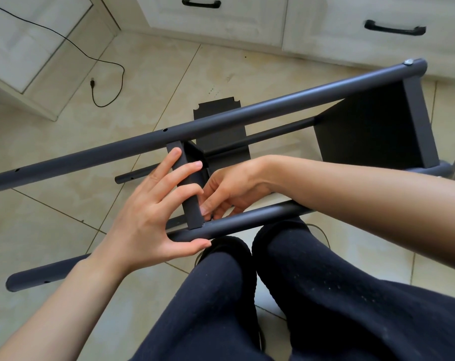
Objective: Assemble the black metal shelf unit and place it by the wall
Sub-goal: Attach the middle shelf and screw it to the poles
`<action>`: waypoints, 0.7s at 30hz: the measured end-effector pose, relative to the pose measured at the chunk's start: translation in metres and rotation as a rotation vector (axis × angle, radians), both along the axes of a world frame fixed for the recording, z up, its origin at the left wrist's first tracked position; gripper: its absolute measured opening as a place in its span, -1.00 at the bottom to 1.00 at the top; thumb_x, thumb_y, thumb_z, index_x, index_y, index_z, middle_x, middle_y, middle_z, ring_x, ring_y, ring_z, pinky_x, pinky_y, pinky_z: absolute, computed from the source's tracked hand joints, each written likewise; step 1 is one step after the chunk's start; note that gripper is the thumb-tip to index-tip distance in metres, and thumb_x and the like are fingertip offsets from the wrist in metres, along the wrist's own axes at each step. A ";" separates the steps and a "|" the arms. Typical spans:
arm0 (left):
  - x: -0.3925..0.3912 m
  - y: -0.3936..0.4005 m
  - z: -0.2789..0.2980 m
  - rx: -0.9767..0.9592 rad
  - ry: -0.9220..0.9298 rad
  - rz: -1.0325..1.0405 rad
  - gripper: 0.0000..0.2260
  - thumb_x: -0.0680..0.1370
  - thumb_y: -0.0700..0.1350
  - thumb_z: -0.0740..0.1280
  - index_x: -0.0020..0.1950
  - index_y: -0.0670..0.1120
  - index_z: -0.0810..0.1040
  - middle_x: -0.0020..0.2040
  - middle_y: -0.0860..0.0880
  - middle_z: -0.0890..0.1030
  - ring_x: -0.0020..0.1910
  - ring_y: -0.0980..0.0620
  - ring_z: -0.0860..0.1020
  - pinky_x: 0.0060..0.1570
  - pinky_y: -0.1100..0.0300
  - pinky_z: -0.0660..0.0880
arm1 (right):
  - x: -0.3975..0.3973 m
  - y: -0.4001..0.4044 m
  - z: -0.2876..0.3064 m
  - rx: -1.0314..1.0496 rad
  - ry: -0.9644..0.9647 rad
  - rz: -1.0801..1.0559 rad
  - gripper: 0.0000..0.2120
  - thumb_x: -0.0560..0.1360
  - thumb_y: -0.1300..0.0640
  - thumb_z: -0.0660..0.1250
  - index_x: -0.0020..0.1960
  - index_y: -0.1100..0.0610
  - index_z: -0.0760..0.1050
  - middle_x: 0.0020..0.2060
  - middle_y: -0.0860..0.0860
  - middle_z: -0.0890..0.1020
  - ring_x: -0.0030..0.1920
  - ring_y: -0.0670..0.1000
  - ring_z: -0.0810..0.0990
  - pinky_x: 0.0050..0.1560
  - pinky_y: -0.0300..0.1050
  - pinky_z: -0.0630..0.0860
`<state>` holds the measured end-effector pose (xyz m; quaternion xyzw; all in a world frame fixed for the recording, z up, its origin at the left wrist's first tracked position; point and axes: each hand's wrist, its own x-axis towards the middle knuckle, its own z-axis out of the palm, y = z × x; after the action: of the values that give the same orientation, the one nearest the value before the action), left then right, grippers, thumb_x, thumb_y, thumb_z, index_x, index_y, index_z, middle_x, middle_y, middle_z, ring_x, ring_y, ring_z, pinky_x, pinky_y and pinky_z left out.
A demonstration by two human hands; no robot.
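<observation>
The black metal shelf unit lies on its side in front of me. Its far pole (221, 118) and near pole (250, 220) run left to right. One shelf panel (372, 131) is fixed at the right end, with a screw head (408, 61) showing there. A second panel's edge (194, 204) stands between the poles. My left hand (148, 217) presses spread fingers on that edge, thumb against the near pole. My right hand (234, 188) reaches inside the frame, fingertips pinching a small dark fastener (211, 218) at the panel's joint with the near pole.
A loose black panel (216, 106) lies flat on the tiled floor beyond the frame. A black cable (109, 82) trails at the left. White cabinets with drawers (221, 24) line the back. My legs in dark trousers (325, 295) are under the near pole.
</observation>
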<state>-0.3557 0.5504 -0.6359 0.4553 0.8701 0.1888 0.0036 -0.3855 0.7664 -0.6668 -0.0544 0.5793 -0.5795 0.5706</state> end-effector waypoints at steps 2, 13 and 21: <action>0.001 0.000 0.000 -0.005 -0.004 0.001 -0.42 0.41 0.29 0.46 0.21 -0.12 0.56 0.55 -0.03 0.34 0.62 -0.16 0.10 0.51 0.15 0.17 | 0.001 -0.001 -0.001 0.014 -0.006 0.011 -0.87 0.59 0.19 0.32 -0.11 0.15 0.59 -0.23 0.02 0.62 -0.20 -0.03 0.57 -0.13 -0.18 0.53; 0.002 0.003 0.002 -0.008 -0.011 0.008 -0.42 0.41 0.29 0.44 0.17 -0.15 0.60 0.53 -0.05 0.36 0.62 -0.16 0.11 0.50 0.07 0.22 | 0.002 0.001 -0.002 0.038 0.023 0.033 -0.88 0.58 0.14 0.33 -0.07 0.17 0.58 -0.27 0.01 0.62 -0.21 -0.04 0.58 -0.09 -0.14 0.51; 0.001 0.002 0.001 -0.003 -0.014 0.012 -0.43 0.40 0.28 0.45 0.17 -0.14 0.59 0.54 -0.04 0.35 0.62 -0.15 0.11 0.52 0.10 0.18 | 0.004 -0.007 -0.006 0.049 0.046 0.011 -0.84 0.59 0.19 0.30 -0.16 0.13 0.58 -0.25 0.02 0.62 -0.21 -0.02 0.59 -0.09 -0.12 0.52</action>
<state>-0.3544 0.5524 -0.6348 0.4489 0.8730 0.1906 0.0091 -0.3819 0.7597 -0.6723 -0.0567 0.6058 -0.5607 0.5616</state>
